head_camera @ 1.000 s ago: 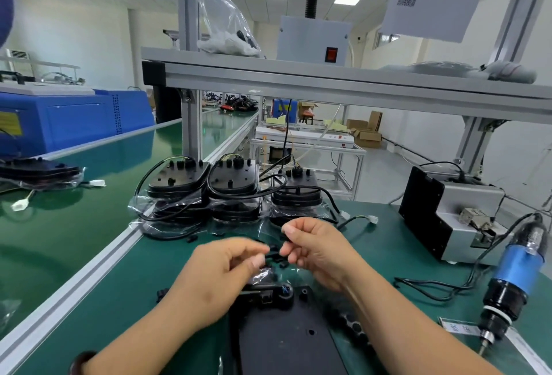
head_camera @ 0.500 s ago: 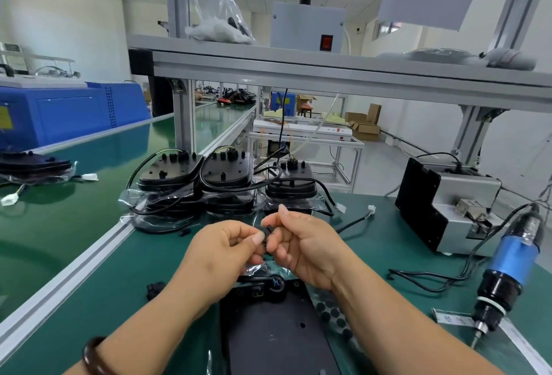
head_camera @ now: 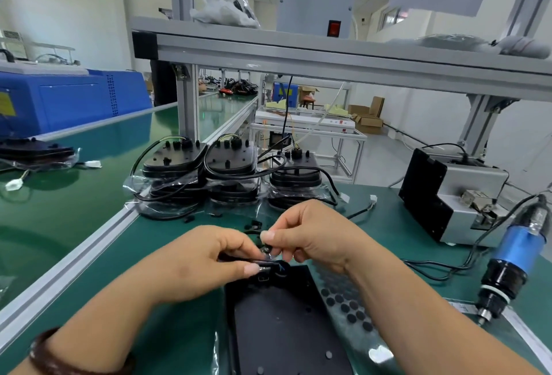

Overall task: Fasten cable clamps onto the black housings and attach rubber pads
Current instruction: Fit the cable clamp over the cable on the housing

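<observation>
A flat black housing lies on the green mat right in front of me. At its far end, my left hand pinches a black cable between thumb and fingers. My right hand pinches a small black cable clamp just above that cable. The two hands nearly touch. A sheet of round black rubber pads lies along the housing's right side, partly under my right forearm.
Three stacks of bagged black housings with cables stand behind my hands. A blue electric screwdriver hangs at the right, in front of a grey-black machine. Small loose black parts lie on the mat. An aluminium rail borders the left.
Both hands have come down and closer to the housing's far end, still pinching the clamp and cable. The view has tilted down slightly.
</observation>
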Available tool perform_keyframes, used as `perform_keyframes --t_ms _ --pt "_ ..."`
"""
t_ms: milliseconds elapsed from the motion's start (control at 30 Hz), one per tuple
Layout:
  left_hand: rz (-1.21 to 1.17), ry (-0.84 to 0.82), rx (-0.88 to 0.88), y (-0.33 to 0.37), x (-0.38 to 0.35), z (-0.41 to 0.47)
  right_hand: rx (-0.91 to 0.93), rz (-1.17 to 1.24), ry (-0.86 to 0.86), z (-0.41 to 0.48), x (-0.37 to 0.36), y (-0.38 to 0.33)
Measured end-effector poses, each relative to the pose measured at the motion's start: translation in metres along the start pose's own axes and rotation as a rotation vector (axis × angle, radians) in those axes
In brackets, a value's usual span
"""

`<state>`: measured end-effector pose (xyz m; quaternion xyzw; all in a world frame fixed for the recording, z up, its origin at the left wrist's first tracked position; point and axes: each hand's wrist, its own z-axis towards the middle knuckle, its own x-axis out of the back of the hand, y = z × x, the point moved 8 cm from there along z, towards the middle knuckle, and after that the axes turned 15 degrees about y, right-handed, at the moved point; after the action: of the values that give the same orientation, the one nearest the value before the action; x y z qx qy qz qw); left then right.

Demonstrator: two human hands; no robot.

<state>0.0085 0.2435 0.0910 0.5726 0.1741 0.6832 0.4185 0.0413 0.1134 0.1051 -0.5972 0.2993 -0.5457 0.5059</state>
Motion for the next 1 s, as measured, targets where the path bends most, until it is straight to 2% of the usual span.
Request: perform_keyframes --t_ms 133,533,800,1000 --pt "0.082 0.052 -0.038 0.001 0.007 0.003 -0.005 -0.113 -0.014 -0.003 -0.006 0.0" --pt "0.096 0.136 -0.136 0.008 0.01 0.004 -0.07 -0.083 -0.024 -0.004 -0.007 0.003" --pt "0.155 0.169 -0.145 0.009 0.01 0.003 0.033 -0.259 -0.112 -0.008 -0.008 -0.004" --pt "0.169 0.161 -0.15 0.014 0.01 0.002 0.027 -0.232 -0.154 -0.01 -0.007 -0.002"
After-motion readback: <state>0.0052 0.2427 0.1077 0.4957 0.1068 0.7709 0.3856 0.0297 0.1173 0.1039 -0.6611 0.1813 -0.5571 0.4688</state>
